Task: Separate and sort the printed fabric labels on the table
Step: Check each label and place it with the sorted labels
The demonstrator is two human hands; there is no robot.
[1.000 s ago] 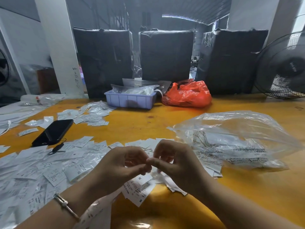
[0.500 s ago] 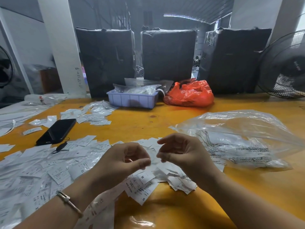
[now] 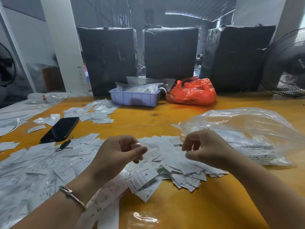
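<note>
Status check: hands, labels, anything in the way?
Left hand pinching a small label, right hand curled, holding nothing visible. Loose labels heaped under both hands, unsorted. Phone lies on the left spread, clear bag crowds the right.

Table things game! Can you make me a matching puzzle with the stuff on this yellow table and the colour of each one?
Things:
1. flat smartphone
2. crumpled plastic bag beside the tray
3. small plastic tray
4. big plastic bag on the right

Colours:
a. see-through
b. black
c. lilac
d. red-orange

Pairs: 1-b, 2-d, 3-c, 4-a
</note>
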